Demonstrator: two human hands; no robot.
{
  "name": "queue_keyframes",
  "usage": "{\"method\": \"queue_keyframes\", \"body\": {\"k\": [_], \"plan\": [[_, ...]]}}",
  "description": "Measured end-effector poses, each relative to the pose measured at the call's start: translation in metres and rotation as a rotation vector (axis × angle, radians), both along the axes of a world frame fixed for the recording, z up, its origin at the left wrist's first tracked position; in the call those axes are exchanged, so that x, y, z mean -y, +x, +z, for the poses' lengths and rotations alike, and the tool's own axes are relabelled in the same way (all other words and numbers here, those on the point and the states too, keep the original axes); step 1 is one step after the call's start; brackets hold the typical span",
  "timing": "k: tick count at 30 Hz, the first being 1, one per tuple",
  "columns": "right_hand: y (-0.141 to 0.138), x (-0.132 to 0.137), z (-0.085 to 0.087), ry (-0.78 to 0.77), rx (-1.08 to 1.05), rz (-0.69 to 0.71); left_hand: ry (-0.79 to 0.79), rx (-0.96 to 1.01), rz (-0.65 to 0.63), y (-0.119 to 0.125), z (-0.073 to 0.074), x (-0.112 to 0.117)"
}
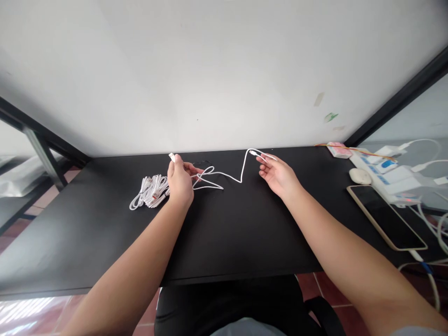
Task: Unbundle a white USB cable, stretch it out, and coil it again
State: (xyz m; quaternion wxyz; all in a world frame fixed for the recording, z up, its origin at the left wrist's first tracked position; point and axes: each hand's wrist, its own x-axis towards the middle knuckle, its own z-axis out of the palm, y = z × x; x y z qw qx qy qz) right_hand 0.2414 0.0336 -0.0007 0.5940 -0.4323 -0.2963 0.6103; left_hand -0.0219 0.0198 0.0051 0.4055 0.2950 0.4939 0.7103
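Observation:
A loose white USB cable (228,175) runs across the middle of the black table (224,233). My left hand (180,179) pinches one end, with the USB plug (171,157) sticking up above my fingers. My right hand (276,173) holds the cable's other end between thumb and fingertips, the small connector (253,152) just left of them. The cable hangs slack between the two hands, with loops lying on the table near my left hand. A bundle of coiled white cables (151,191) lies just left of my left hand.
At the right lie a phone (387,217) face up, a white mouse (360,176), a white power strip (385,175) with plugged chargers and cables, and a pink item (338,149) by the wall. White wall behind; black shelf frames on both sides.

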Motion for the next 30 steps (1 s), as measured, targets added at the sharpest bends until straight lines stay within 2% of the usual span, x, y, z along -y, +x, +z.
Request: {"method": "queue_keyframes", "body": {"k": [4,6,9,11,14,19,22,25,27,30], "plan": [[0.003,-0.002,0.000,0.069,0.011,-0.045,0.000,0.019,0.047,0.000,0.001,-0.002],[0.006,-0.005,-0.001,0.093,0.046,-0.116,0.016,0.011,0.072,0.000,0.001,-0.002],[0.013,-0.011,-0.005,0.188,0.246,-0.353,0.080,-0.027,0.169,-0.003,0.003,-0.003],[0.019,-0.016,-0.007,0.322,0.407,-0.511,0.148,-0.074,0.257,-0.006,0.005,-0.002],[0.030,-0.024,-0.009,0.445,0.459,-0.663,0.232,-0.132,0.342,-0.012,0.011,-0.001],[0.047,-0.032,-0.010,0.410,0.466,-0.754,0.350,-0.148,0.411,-0.023,0.026,-0.001],[0.057,-0.036,-0.010,0.369,0.467,-0.791,0.386,-0.063,0.391,-0.028,0.034,-0.001],[0.064,-0.040,-0.010,0.315,0.462,-0.819,0.353,0.012,0.335,-0.027,0.036,0.001],[0.064,-0.041,-0.010,0.283,0.436,-0.807,0.293,0.024,0.263,-0.021,0.033,0.003],[0.051,-0.036,-0.008,0.265,0.376,-0.704,0.211,0.005,0.118,-0.007,0.024,0.007]]}}
